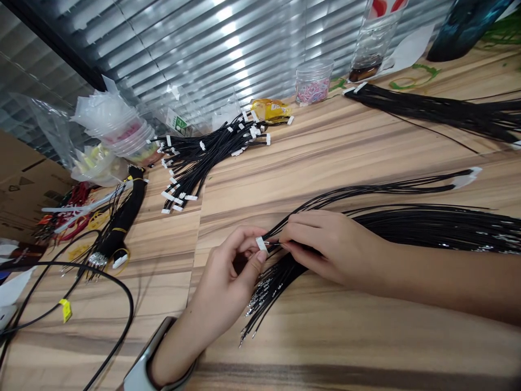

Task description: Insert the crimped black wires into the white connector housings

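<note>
A small white connector housing (261,244) is pinched between the thumb and fingers of my left hand (236,266). Several black wires (325,200) run out of it to the right, ending at another white connector (467,177) on the table. My right hand (321,241) is closed on a black wire with a bare metal terminal (268,243), its tip close to the housing; I cannot tell whether it is inside. Under and beyond my right hand lies a thick bundle of loose black wires (427,228), their metal terminals showing below my left fingers.
Black cables with white connectors (211,155) are piled at the back. Another black bundle (423,111) lies at the back right, near a clear jar (313,81) and a bottle (372,43). To the left are a tied wire bundle (124,217), plastic tubs (118,127) and a looped cable (131,304).
</note>
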### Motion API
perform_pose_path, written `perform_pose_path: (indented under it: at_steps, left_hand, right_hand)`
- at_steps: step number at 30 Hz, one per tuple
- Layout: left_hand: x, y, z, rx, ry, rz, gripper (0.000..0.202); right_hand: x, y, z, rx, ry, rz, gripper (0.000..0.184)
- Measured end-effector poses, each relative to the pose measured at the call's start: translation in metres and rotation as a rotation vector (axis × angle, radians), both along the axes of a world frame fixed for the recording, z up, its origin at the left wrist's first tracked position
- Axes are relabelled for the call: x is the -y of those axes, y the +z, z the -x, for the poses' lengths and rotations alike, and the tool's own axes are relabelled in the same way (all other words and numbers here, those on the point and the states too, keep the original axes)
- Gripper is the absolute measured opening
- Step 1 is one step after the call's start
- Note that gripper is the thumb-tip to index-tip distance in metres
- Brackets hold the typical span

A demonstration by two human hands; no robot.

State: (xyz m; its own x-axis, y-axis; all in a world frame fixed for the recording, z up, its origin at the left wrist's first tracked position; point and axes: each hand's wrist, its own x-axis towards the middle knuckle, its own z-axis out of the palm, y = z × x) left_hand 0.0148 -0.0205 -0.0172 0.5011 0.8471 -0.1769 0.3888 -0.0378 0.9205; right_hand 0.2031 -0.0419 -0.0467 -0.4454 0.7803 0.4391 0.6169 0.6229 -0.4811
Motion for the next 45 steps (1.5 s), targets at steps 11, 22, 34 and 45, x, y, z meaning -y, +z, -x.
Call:
perform_pose_path:
  at_steps: [11, 22, 34, 45]
  left_hand:
    - [-0.001, 0.0, 0.003, -0.013, -0.021, -0.007, 0.015]
    - [0.004, -0.001, 0.002, -0.131, -0.078, -0.155, 0.018]
    - [0.009, -0.002, 0.0, -0.251, -0.113, -0.425, 0.022]
    - [0.011, -0.008, -0.003, -0.242, -0.081, -0.396, 0.023]
  right_hand:
    - [0.0, 0.0, -0.002, 0.013, 0.034, -0.021, 0.019]
    - [0.001, 0.001, 0.002, -0.045, -0.022, 0.005, 0.018]
    - [0.001, 0.002, 0.002, -0.095, 0.027, 0.058, 0.015]
    - [0.001, 0.003, 0.007, -0.08, -0.015, 0.17, 0.018]
